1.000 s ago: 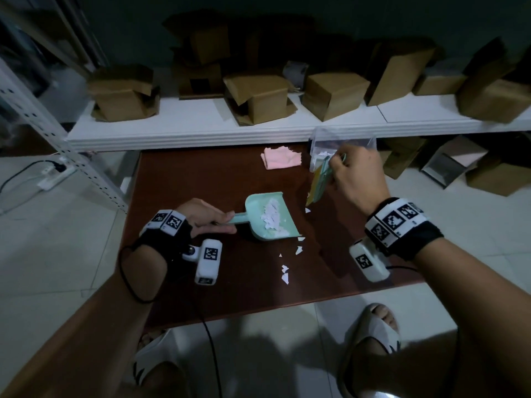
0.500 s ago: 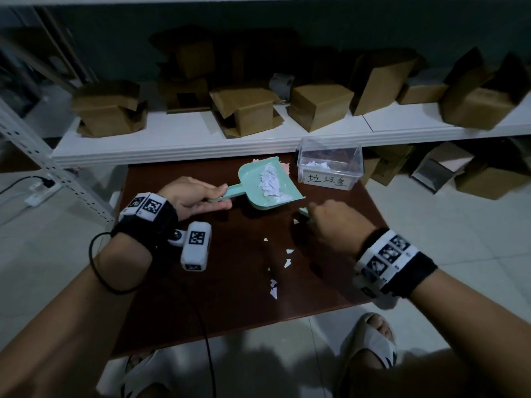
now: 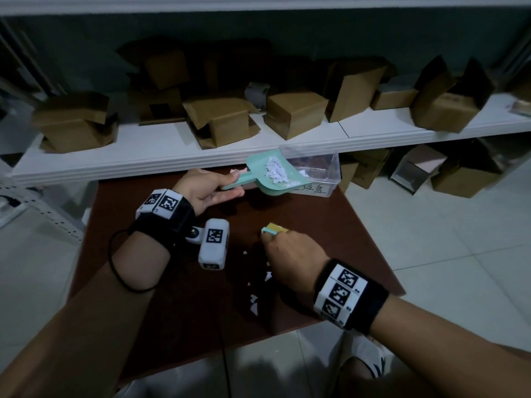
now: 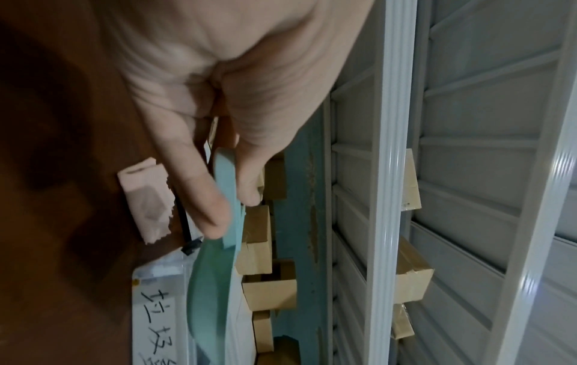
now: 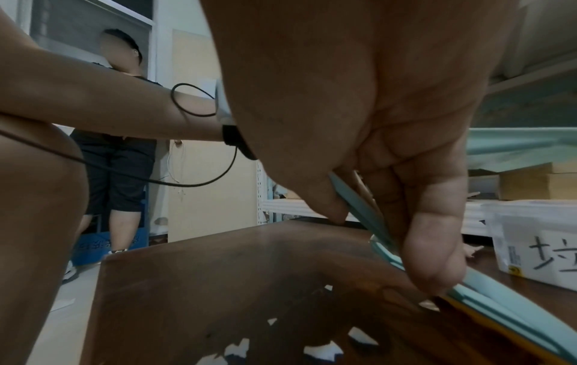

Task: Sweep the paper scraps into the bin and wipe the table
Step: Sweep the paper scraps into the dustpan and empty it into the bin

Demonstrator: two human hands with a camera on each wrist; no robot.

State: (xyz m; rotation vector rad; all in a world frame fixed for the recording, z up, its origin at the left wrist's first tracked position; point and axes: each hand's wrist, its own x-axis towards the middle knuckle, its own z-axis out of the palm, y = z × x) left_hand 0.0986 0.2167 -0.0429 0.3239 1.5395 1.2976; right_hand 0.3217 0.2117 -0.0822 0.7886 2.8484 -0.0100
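Note:
My left hand [image 3: 205, 191] grips the handle of a mint-green dustpan [image 3: 267, 175] and holds it raised, its lip over the clear plastic bin [image 3: 327, 179] at the table's far edge. A heap of white paper scraps [image 3: 274, 170] lies in the pan. In the left wrist view my fingers [image 4: 202, 187] pinch the dustpan handle [image 4: 229, 197] above the labelled bin [image 4: 159, 316]. My right hand [image 3: 290, 254] holds a small mint-green brush [image 3: 273, 228] low over the brown table [image 3: 330, 234]. Loose scraps [image 3: 254, 304] lie near it, also the scraps [image 5: 321, 350] in the right wrist view.
A pink cloth [image 4: 146, 200] lies on the table beside the bin, behind the dustpan. A white shelf [image 3: 143, 156] with several cardboard boxes runs just behind the table. More boxes [image 3: 465, 173] stand on the tiled floor at right. Another person [image 5: 118, 148] stands off to the left.
My left hand lifted the loaded dustpan off the table and carried it back to the bin. My right hand came away from the bin and dropped with the brush to mid-table.

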